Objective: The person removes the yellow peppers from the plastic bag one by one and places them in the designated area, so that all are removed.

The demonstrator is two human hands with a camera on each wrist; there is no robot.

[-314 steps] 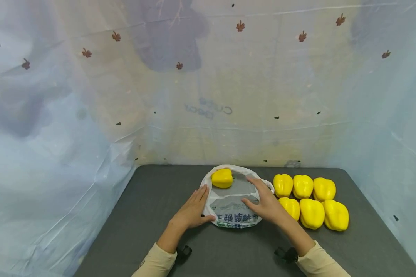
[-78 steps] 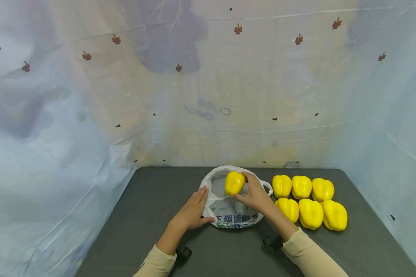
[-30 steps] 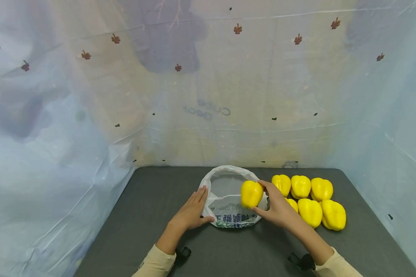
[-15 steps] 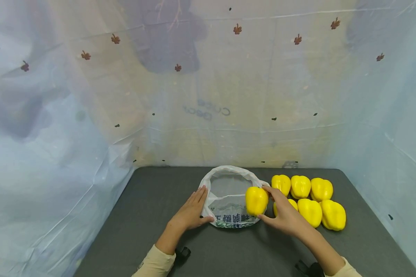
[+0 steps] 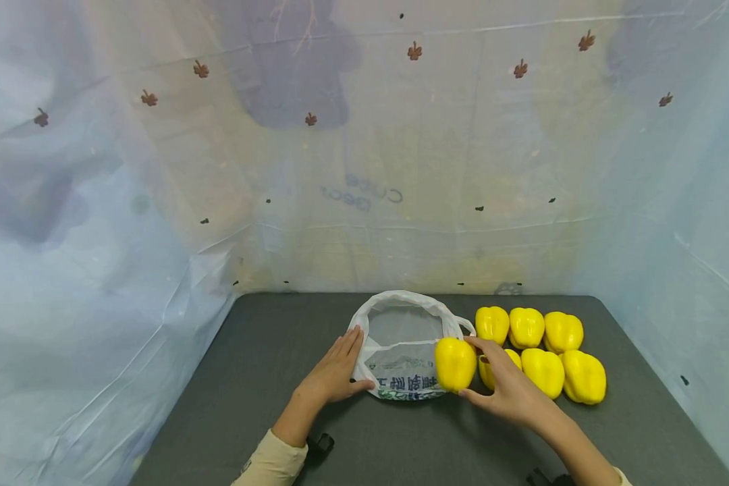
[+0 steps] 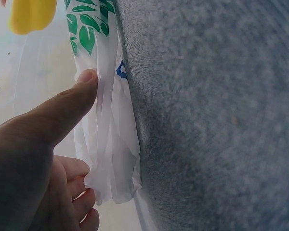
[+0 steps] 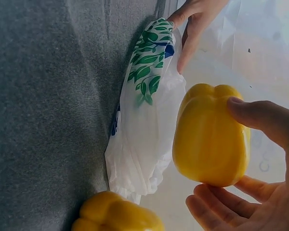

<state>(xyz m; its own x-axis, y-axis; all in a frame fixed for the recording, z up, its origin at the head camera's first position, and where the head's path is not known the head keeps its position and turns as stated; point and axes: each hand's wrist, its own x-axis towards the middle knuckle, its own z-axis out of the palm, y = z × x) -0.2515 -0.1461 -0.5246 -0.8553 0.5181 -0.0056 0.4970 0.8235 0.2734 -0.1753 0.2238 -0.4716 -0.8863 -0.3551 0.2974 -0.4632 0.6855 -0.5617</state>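
My right hand (image 5: pixel 510 388) holds a yellow bell pepper (image 5: pixel 455 364) between thumb and fingers, raised over the right front edge of a white plastic bag (image 5: pixel 403 295). In the right wrist view the thumb lies on that bell pepper (image 7: pixel 209 139) near one end, the fingers on the opposite side. The bag stands with its mouth spread wide, no pepper visible inside. Green leaf print (image 7: pixel 144 67) marks its outside. My left hand (image 5: pixel 331 374) rests against the bag's left side, fingers extended. In the left wrist view its thumb (image 6: pixel 84 84) touches the bag wall.
Several more yellow bell peppers (image 5: pixel 544 372) stand in two rows right of the bag; the nearest is partly behind my right hand. A loop handle (image 5: pixel 466 325) sticks out at the bag's right. The dark grey table (image 5: pixel 267 337) meets a pale patterned sheet (image 5: pixel 364 256) behind.
Earlier the pepper lay in the bag and my right hand was off it. Then the right hand gripped it, lifted it out and carried it right and nearer me. The left hand stayed put.
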